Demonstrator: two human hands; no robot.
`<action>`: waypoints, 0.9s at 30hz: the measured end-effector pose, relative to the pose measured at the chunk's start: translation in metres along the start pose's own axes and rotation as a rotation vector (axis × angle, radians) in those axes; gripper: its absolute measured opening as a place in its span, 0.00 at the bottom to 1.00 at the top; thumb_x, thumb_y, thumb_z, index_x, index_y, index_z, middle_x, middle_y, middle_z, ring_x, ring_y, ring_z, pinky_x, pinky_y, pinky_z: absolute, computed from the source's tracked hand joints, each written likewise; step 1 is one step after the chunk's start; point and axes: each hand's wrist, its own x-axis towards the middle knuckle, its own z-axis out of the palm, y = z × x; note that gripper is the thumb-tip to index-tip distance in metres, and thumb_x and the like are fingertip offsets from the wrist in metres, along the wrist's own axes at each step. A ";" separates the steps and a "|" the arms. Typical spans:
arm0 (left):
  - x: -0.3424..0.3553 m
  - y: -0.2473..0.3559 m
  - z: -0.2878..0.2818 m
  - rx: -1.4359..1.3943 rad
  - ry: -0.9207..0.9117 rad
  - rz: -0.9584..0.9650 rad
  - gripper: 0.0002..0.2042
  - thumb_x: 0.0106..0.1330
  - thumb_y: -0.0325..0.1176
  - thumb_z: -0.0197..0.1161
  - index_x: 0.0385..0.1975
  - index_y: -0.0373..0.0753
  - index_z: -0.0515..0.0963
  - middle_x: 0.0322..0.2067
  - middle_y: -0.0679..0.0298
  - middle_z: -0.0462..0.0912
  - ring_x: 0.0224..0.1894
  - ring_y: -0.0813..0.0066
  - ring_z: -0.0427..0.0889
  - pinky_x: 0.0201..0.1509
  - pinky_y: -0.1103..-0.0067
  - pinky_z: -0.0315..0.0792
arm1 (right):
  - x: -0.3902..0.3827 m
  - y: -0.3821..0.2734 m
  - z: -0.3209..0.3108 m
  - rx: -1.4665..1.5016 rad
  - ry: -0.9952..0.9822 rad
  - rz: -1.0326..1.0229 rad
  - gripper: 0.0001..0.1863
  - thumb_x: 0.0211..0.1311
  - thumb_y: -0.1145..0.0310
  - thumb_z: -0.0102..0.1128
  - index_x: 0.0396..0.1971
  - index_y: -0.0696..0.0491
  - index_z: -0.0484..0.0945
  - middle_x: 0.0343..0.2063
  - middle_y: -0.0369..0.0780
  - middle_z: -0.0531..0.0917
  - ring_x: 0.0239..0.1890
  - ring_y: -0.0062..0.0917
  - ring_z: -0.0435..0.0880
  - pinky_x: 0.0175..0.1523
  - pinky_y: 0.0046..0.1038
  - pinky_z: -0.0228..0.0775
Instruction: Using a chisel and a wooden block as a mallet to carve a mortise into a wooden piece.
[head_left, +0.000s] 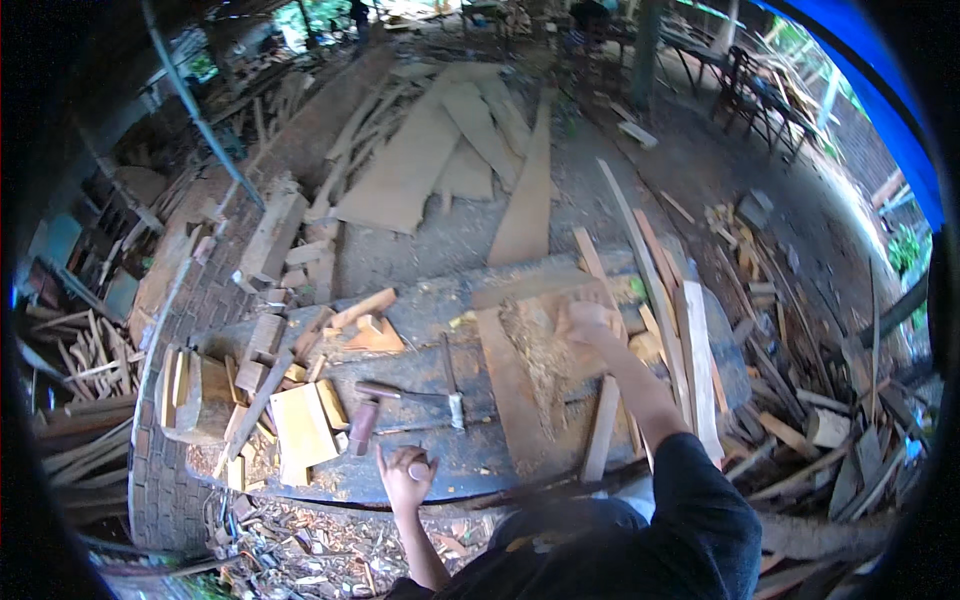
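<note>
At the near edge of the dark workbench [410, 345], my left hand [405, 482] is closed around something with a pale round end [418, 470]; the rest of it is hidden. My right hand [585, 318] is over a flat brown board [505, 395] at the far right part of the bench, beside a heap of wood shavings [532, 345]. Its fingers are blurred. A reddish mallet head [364, 425] and a hammer [456, 408] with a dark handle lie beyond my left hand. Left of them is a yellow wood block [303, 425].
Long planks [698, 360] lie along the bench's right side. A cut log [200, 400] stands at its left end among offcuts. Large flat sheets [400, 175] cover the ground beyond. Scrap wood [790, 430] is piled to the right, and chips [300, 540] litter the ground nearby.
</note>
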 end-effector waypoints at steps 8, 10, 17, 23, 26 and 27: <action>0.003 -0.014 0.007 0.086 0.010 -0.008 0.10 0.41 0.39 0.65 0.19 0.41 0.76 0.25 0.65 0.78 0.35 0.70 0.76 0.63 0.67 0.46 | -0.112 -0.006 -0.018 1.174 0.942 -0.250 0.37 0.33 0.68 0.69 0.44 0.58 0.57 0.40 0.40 0.68 0.45 0.25 0.67 0.48 0.29 0.64; 0.016 -0.015 0.008 0.076 -0.003 0.087 0.09 0.41 0.37 0.63 0.20 0.40 0.77 0.26 0.62 0.78 0.35 0.67 0.77 0.63 0.66 0.47 | -0.098 -0.002 0.016 2.136 0.621 -0.145 0.39 0.33 0.68 0.69 0.46 0.60 0.55 0.39 0.47 0.65 0.46 0.33 0.65 0.51 0.30 0.59; 0.037 -0.011 -0.006 -0.022 0.026 0.024 0.06 0.44 0.34 0.63 0.21 0.42 0.76 0.27 0.66 0.77 0.36 0.70 0.76 0.62 0.65 0.49 | -0.097 0.025 0.020 1.149 1.308 0.170 0.36 0.34 0.72 0.68 0.44 0.61 0.56 0.38 0.45 0.67 0.42 0.33 0.67 0.49 0.30 0.60; 0.021 -0.029 0.010 -0.018 -0.007 0.023 0.07 0.41 0.30 0.62 0.22 0.43 0.75 0.29 0.67 0.76 0.39 0.69 0.75 0.61 0.66 0.52 | -0.085 0.039 0.029 0.696 0.837 0.076 0.39 0.28 0.75 0.68 0.45 0.61 0.56 0.39 0.49 0.65 0.44 0.41 0.66 0.51 0.34 0.58; 0.012 -0.039 0.013 -0.045 -0.099 0.012 0.10 0.39 0.27 0.61 0.25 0.43 0.75 0.32 0.67 0.75 0.42 0.68 0.73 0.61 0.66 0.53 | -0.084 0.016 0.014 0.668 0.869 -0.106 0.36 0.29 0.75 0.66 0.45 0.59 0.59 0.38 0.48 0.66 0.44 0.43 0.66 0.49 0.34 0.60; 0.008 -0.047 0.018 -0.051 -0.173 0.004 0.11 0.38 0.26 0.60 0.26 0.43 0.75 0.34 0.67 0.74 0.43 0.68 0.73 0.61 0.66 0.54 | -0.087 -0.005 0.005 0.589 0.878 -0.230 0.35 0.29 0.75 0.65 0.45 0.59 0.60 0.38 0.48 0.66 0.44 0.43 0.66 0.49 0.34 0.60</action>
